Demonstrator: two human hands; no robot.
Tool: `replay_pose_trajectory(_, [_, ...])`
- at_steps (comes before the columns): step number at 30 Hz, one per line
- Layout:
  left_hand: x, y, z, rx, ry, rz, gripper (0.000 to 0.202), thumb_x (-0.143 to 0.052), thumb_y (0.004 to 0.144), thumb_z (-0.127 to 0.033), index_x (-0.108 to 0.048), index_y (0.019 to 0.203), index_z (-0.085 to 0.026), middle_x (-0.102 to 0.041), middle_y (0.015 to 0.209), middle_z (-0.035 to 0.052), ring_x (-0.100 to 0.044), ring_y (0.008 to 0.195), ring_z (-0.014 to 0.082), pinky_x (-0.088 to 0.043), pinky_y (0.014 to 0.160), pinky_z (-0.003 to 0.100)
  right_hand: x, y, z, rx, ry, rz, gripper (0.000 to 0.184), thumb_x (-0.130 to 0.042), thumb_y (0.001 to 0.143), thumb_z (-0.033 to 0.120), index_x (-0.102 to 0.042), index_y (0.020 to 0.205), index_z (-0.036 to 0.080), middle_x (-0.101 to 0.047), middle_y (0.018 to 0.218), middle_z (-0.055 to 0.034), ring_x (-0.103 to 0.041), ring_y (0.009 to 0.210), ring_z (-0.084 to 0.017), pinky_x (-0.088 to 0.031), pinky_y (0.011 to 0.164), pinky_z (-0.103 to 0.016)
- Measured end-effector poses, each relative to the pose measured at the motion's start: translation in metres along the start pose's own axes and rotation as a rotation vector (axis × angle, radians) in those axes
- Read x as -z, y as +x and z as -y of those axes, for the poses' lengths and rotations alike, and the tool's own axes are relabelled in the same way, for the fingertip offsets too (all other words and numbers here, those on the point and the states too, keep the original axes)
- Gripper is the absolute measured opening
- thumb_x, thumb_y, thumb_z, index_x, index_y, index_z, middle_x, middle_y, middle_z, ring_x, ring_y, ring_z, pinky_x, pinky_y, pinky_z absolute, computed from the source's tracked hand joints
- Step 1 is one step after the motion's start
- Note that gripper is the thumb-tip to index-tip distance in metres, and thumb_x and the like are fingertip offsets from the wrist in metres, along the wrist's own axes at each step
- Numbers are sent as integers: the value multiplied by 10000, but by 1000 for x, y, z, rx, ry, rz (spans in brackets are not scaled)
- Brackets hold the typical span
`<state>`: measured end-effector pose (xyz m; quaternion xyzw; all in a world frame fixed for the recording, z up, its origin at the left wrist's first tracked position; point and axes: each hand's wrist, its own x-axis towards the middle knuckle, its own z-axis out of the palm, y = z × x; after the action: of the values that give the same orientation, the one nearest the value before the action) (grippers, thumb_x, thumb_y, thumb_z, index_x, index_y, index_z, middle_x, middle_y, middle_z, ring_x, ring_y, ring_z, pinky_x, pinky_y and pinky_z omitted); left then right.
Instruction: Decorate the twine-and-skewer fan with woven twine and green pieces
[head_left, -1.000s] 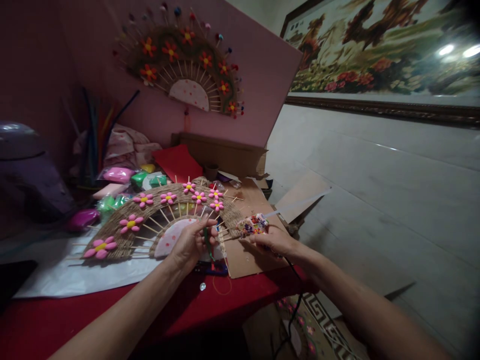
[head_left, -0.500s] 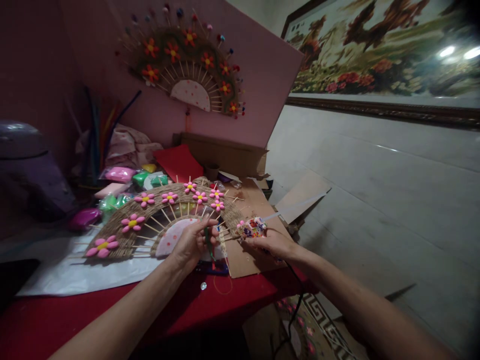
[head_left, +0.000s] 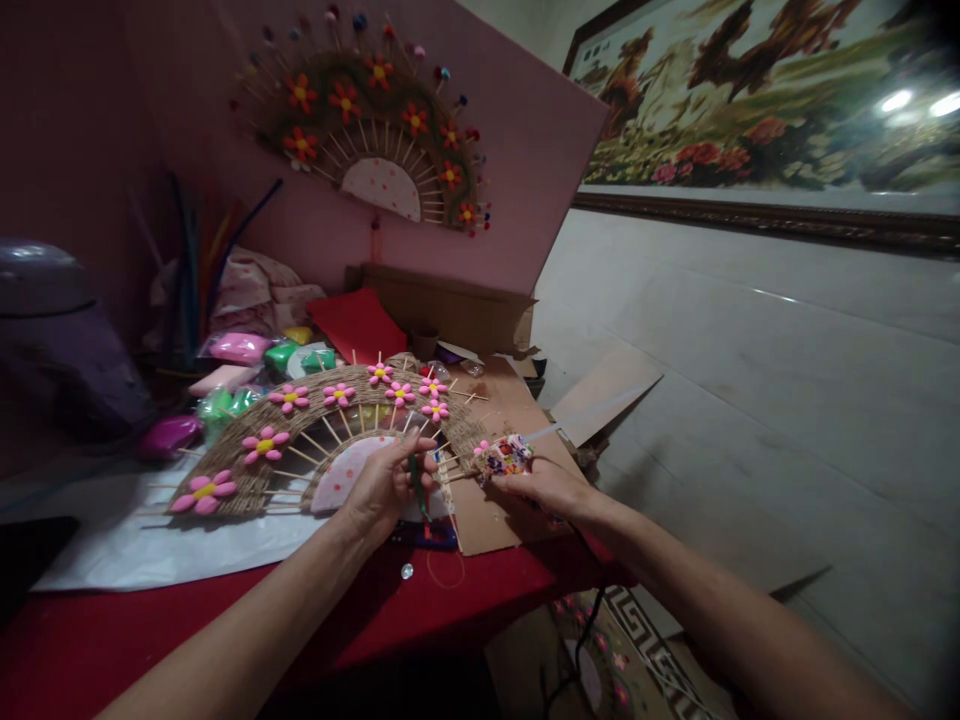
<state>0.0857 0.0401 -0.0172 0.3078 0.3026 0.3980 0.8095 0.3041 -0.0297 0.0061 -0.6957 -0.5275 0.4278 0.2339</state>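
Observation:
A twine-wrapped fan [head_left: 259, 425] with thin wooden sticks and pink clay flowers lies on the table, its centre a white half-circle with red dots. In front of the fan's lower right, my left hand [head_left: 388, 482] has its fingers curled around a thin green strip [head_left: 418, 485]; its exact kind is unclear. My right hand [head_left: 551, 487] is closed around a hot glue gun [head_left: 508, 457] with a colourful floral pattern. A translucent glue stick [head_left: 559, 428] sticks out of its back. The gun's nose is close to the fan's right end; I cannot tell if they touch.
Bagged coloured clay [head_left: 238, 348] lies behind the fan, near a red sheet [head_left: 360, 325]. Cardboard [head_left: 487, 515] lies under the glue gun. A black cord [head_left: 596, 620] hangs off the red-covered table [head_left: 300, 620]. Another decorated fan [head_left: 379, 190] hangs on the pink board.

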Motion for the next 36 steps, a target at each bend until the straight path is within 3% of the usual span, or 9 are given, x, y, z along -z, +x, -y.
replay_pose_trajectory(12, [-1,-2,-1,2,3,-4,219,-649,748,-311,-637,811,-102,-607,615,25,-536,468,90,-406,487,205,-1,0,0,-26,-35,-12,229,-571,729,345,-513,585,176,-475,467,30,-386,412,-77,-257,405,-214])
replay_pose_trajectory(29, [-1,0,0,1,4,-13,218,-577,824,-313,-640,822,-104,-605,613,29,-540,469,93,-436,506,221,-1,6,-6,20,0,4,176,-565,729,332,-568,661,169,-501,490,26,-419,437,-85,-289,426,-216])
replay_pose_trajectory(36, [-1,-1,-1,4,5,-5,220,-577,828,-313,-635,828,-101,-605,620,24,-542,466,87,-433,496,206,-2,1,3,-20,-16,-28,225,-558,708,321,-481,547,183,-456,450,36,-379,388,-76,-251,376,-220])
